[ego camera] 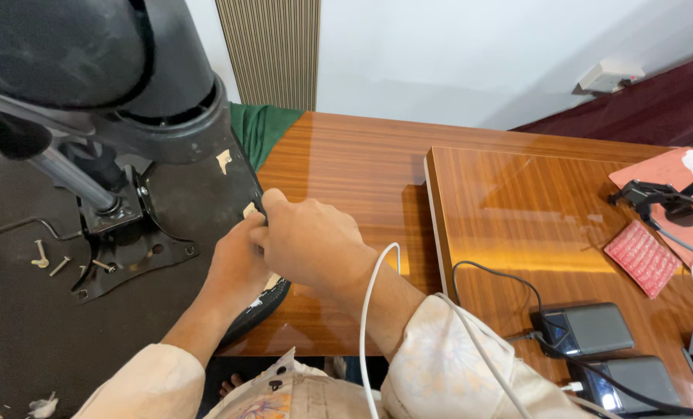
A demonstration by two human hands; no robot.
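An upturned office chair seat [20, 310] lies on the wooden table [346, 155], its black underside up, with a metal mounting plate [129, 248] and a gas-lift column [67, 174] rising to the black base [90, 62]. My left hand [238, 264] and my right hand [307, 240] are both closed on the seat's right edge [257, 209], fingers curled over the rim. Whether they hold a small part there is hidden by the fingers.
Loose screws [48, 260] lie on the seat underside. A raised wooden panel [548, 217] holds two dark power banks [587, 330] with cables, a red patterned pouch [641, 256] and a black clamp [656, 194]. A white cable [373, 310] hangs over my right sleeve.
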